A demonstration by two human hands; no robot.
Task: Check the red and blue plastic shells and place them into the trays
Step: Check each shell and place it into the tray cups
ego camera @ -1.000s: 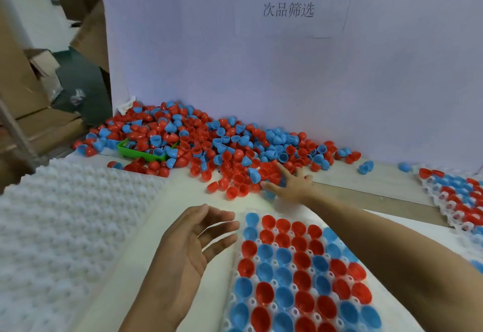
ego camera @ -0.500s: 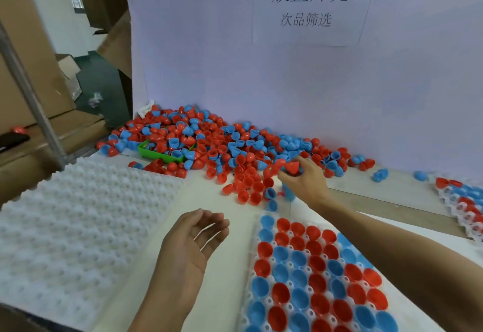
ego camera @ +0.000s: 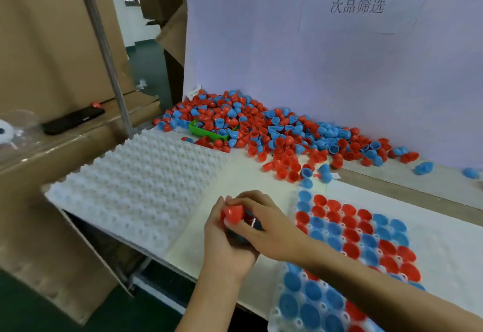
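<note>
We find both hands meeting over the tabletop [ego camera: 251, 182], just left of the part-filled tray [ego camera: 428, 242]. The right hand [ego camera: 264, 224] pinches a red shell [ego camera: 233, 214]; the left hand [ego camera: 227, 240] curls under it, cupping further shells, blue ones among them. The loose pile of shells [ego camera: 274, 133] lies against the back wall, and an empty white tray [ego camera: 136, 187] sits to the left.

Risk, in our judgement: the cupped shells could spill during the transfer, since the grip looks crowded. A flawed shell could also pass unchecked.

Hidden: the count in the left palm, the shell's inner face, and the tray's near edge, which is cut off
</note>
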